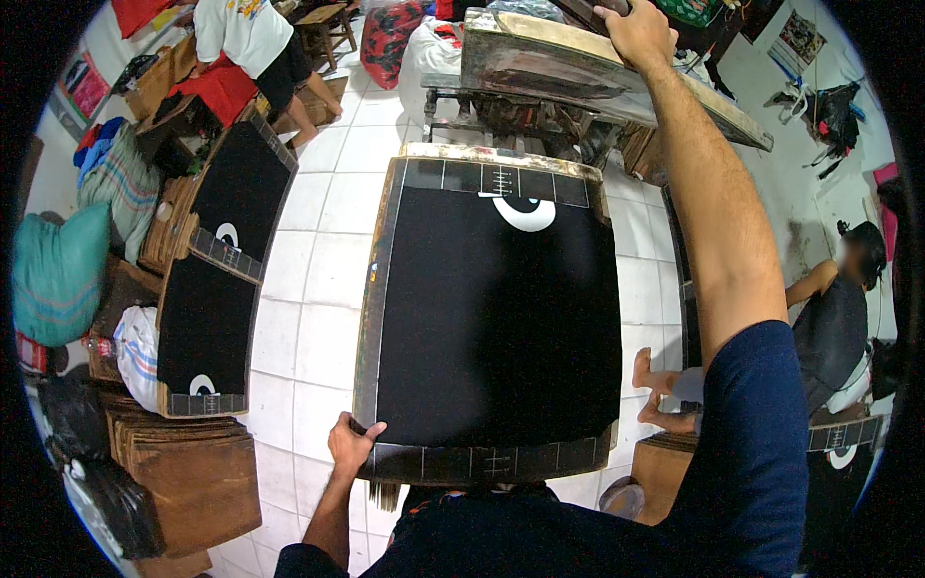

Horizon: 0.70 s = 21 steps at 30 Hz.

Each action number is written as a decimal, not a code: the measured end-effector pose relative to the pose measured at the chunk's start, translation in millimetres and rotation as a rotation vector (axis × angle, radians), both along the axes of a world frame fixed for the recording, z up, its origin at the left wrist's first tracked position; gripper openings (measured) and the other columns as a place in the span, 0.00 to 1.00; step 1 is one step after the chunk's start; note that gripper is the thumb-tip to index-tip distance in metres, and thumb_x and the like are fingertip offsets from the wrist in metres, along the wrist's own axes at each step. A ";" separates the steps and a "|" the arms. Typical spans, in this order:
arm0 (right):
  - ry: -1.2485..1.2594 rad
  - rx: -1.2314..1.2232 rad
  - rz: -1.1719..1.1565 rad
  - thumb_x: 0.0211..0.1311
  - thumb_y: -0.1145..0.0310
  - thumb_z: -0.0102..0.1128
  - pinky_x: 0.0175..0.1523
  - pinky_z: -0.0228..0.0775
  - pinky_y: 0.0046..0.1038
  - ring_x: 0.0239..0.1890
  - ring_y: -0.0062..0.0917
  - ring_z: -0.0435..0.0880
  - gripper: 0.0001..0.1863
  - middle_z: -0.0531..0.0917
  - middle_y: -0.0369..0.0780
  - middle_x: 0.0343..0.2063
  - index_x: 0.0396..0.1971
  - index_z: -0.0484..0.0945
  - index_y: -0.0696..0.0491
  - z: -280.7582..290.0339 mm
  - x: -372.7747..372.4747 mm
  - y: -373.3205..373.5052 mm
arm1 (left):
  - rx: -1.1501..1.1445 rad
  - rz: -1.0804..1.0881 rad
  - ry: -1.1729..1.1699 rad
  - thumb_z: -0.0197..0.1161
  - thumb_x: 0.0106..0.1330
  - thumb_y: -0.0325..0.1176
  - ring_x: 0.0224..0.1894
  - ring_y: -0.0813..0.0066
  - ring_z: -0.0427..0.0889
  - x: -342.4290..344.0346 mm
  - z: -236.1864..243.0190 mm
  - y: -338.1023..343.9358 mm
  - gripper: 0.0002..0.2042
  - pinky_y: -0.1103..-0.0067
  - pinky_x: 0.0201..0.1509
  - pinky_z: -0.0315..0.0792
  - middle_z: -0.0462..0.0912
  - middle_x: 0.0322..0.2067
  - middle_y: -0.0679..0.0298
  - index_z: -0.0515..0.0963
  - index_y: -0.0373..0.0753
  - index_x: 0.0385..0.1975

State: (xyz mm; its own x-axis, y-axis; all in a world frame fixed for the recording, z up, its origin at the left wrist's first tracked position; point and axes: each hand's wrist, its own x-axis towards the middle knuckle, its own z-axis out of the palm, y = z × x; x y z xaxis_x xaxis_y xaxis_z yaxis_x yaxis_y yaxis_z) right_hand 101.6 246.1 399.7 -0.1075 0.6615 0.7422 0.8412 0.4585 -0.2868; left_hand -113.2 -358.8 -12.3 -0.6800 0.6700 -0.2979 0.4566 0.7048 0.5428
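A board (pixel 424 464) in front of me carries black fabric (pixel 482 337), stretched flat, with a white curved print (pixel 528 214) near its far end. My left hand (pixel 352 443) is closed around the board's near left corner, thumb on top. Beyond the far end, a wooden screen printing frame (pixel 549 72) is tilted up. My right arm reaches far forward, and my right hand (pixel 641 37) grips the frame's upper edge beside a dark bar (pixel 583 13). Part of that hand's fingers is hidden behind the edge.
More boards with black fabric (pixel 207 323) stand in a row at left, beside stacked brown boards (pixel 188 472) and a green sack (pixel 60 275). One person (pixel 251 39) bends at the far left; another (pixel 833 328) sits at right. White floor tiles (pixel 323 279) run between the rows.
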 end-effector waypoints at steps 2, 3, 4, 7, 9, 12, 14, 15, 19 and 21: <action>-0.005 -0.030 -0.007 0.57 0.56 0.70 0.57 0.68 0.46 0.54 0.43 0.83 0.19 0.88 0.44 0.46 0.48 0.85 0.45 5.3 -1.4 2.1 | -0.038 0.020 -0.018 0.84 0.44 0.57 0.30 0.51 0.86 1.8 -0.4 6.1 0.33 0.61 0.38 0.78 0.85 0.25 0.51 0.78 0.31 0.32; -0.002 0.007 -0.004 0.57 0.56 0.70 0.57 0.68 0.46 0.54 0.42 0.83 0.19 0.88 0.44 0.45 0.48 0.85 0.45 7.4 -1.9 4.0 | -0.029 0.021 -0.009 0.84 0.45 0.56 0.30 0.51 0.86 1.6 0.0 7.9 0.33 0.61 0.38 0.78 0.85 0.25 0.51 0.78 0.31 0.32; -0.003 0.000 -0.001 0.57 0.56 0.70 0.57 0.68 0.46 0.54 0.42 0.83 0.19 0.88 0.44 0.45 0.48 0.85 0.45 9.6 -1.7 6.6 | -0.056 0.021 0.005 0.84 0.45 0.56 0.30 0.51 0.86 1.1 0.7 10.0 0.33 0.61 0.38 0.78 0.85 0.25 0.51 0.78 0.31 0.32; -0.010 0.009 0.011 0.57 0.56 0.70 0.57 0.69 0.46 0.54 0.43 0.83 0.19 0.88 0.44 0.46 0.48 0.84 0.45 15.8 -2.9 13.3 | -0.062 0.014 -0.012 0.85 0.45 0.56 0.30 0.52 0.86 -3.4 3.5 16.5 0.33 0.62 0.38 0.78 0.85 0.25 0.51 0.78 0.30 0.32; -0.015 -0.010 -0.038 0.58 0.55 0.70 0.60 0.70 0.46 0.55 0.43 0.83 0.22 0.87 0.45 0.49 0.52 0.83 0.45 20.4 -5.0 15.8 | -0.036 0.023 -0.040 0.85 0.45 0.55 0.30 0.52 0.86 -6.6 4.5 24.2 0.33 0.62 0.38 0.78 0.85 0.25 0.51 0.77 0.30 0.31; -0.007 -0.008 -0.046 0.58 0.55 0.70 0.62 0.70 0.45 0.57 0.43 0.83 0.23 0.87 0.45 0.50 0.54 0.83 0.44 26.3 -7.6 17.1 | -0.026 0.046 -0.059 0.85 0.43 0.56 0.33 0.52 0.86 -9.3 2.3 35.9 0.36 0.62 0.40 0.79 0.86 0.29 0.50 0.77 0.30 0.37; 0.015 -0.021 -0.074 0.58 0.55 0.71 0.61 0.71 0.45 0.56 0.43 0.83 0.23 0.87 0.45 0.50 0.53 0.83 0.44 29.1 -8.7 18.6 | -0.023 0.096 -0.030 0.86 0.40 0.58 0.34 0.53 0.86 -10.2 -2.2 39.5 0.38 0.62 0.40 0.79 0.85 0.30 0.51 0.76 0.31 0.38; 0.027 -0.057 -0.070 0.58 0.55 0.71 0.61 0.71 0.45 0.56 0.43 0.83 0.23 0.87 0.45 0.49 0.53 0.84 0.44 30.5 -8.1 20.6 | -0.039 0.085 -0.013 0.86 0.40 0.58 0.35 0.52 0.86 -11.1 -4.7 39.9 0.39 0.62 0.41 0.79 0.85 0.31 0.50 0.76 0.31 0.40; 0.020 0.038 0.003 0.56 0.58 0.72 0.59 0.71 0.44 0.54 0.43 0.84 0.20 0.88 0.45 0.46 0.48 0.85 0.45 25.3 -4.9 26.7 | -0.192 0.057 -0.045 0.84 0.43 0.61 0.46 0.51 0.86 -12.7 -16.5 40.1 0.42 0.63 0.49 0.79 0.85 0.43 0.44 0.75 0.29 0.44; -0.018 0.035 0.015 0.59 0.54 0.70 0.59 0.70 0.45 0.54 0.43 0.84 0.21 0.88 0.43 0.46 0.52 0.84 0.42 11.7 -0.7 26.9 | -0.277 -0.004 -0.012 0.84 0.43 0.61 0.62 0.47 0.77 -13.5 -11.8 57.8 0.45 0.62 0.61 0.74 0.77 0.58 0.36 0.76 0.26 0.50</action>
